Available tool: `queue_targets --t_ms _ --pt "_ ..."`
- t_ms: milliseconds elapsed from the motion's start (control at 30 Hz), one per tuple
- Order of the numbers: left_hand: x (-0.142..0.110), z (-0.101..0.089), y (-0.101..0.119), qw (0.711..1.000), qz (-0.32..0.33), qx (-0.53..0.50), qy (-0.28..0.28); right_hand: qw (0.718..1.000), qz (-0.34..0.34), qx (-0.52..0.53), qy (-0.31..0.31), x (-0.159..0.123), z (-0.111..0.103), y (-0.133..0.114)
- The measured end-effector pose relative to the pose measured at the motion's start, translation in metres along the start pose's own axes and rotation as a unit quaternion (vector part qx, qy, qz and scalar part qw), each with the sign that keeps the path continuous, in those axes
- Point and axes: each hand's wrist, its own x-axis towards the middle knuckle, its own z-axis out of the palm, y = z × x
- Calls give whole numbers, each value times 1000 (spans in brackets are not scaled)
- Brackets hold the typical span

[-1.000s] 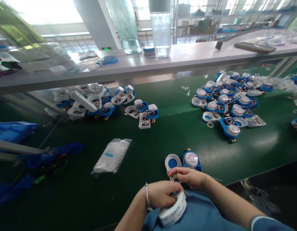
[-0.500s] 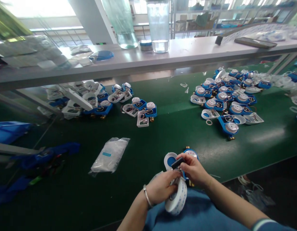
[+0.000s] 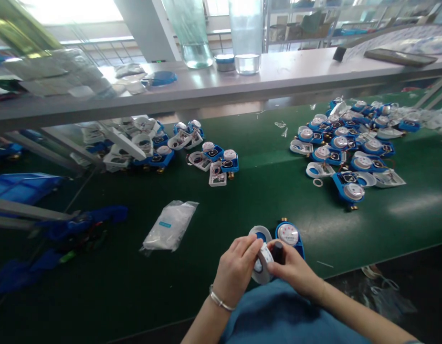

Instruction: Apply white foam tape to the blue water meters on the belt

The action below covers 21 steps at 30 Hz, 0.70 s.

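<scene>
My left hand (image 3: 235,268) is closed, its fingertips pinching the upper edge of a white tape roll (image 3: 263,275) with printed marks. My right hand (image 3: 296,270) is wrapped round a short black cylindrical piece (image 3: 277,251), and its thumb lies against the side of the roll. The two hands nearly meet. Just beyond them a blue water meter (image 3: 289,234) with a round white dial lies on the green table, partly covered by my right hand. To its left is a white meter cover (image 3: 257,230) with a blue centre, partly hidden behind my fingers.
Many blue meters (image 3: 353,191) with open white covers crowd the right side. More meters (image 3: 229,162) lie at the middle left and under the shelf. A clear plastic bag (image 3: 171,225) rests left of me. A raised shelf (image 3: 296,71) with bottles (image 3: 247,52) spans the back.
The black piece, first seen in my right hand half a second ago, is now held upright beside the tape. My left hand has shifted from inside the roll to its upper edge, and the roll has risen.
</scene>
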Motion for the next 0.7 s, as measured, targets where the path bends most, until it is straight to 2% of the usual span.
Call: queue_targets --t_ms 200,367,500,633,700 --pt "-3 -2 -5 998 69 -3 5 1000 -4 7 -12 -5 -5 8" --pt "-13 0 -10 1000 22 3 17 999 -39 17 1 -10 -3 21" --pt "-17 0 -11 999 -8 3 32 999 -44 -8 -6 -9 1 18" --pt "-17 0 -16 999 -36 -23 -25 998 4 -64 -25 -9 -1 11" --pt "-18 0 -20 997 -51 -46 -45 993 7 -121 -8 -9 -5 10"
